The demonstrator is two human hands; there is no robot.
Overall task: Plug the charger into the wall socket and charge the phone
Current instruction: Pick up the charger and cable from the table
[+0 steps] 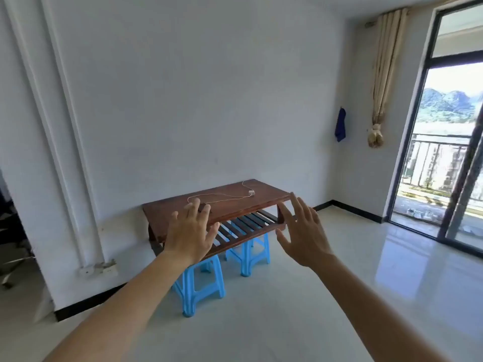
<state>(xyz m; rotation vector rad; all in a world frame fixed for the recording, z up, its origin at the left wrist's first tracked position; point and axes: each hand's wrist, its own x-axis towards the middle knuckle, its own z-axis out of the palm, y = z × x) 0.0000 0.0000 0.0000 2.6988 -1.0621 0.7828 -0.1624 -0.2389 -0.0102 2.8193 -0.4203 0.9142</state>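
Observation:
A white charger plug (251, 192) lies on the brown wooden table (170, 212) against the far wall, and its thin white cable (222, 195) loops leftward across the tabletop. A dark object (202, 206), perhaps the phone, shows between the fingers of my left hand (189, 231). A white wall socket (98, 270) sits low on the wall, left of the table. Both arms are stretched out ahead of me, well short of the table. My left hand and my right hand (303, 231) are empty, fingers spread.
Two blue plastic stools (198, 286) (248, 253) stand under and in front of the table. White pipes (65, 126) run down the wall to the socket. A glass balcony door (449, 142) with a tied curtain (379, 100) is on the right. An office chair base (10, 259) is at the left edge.

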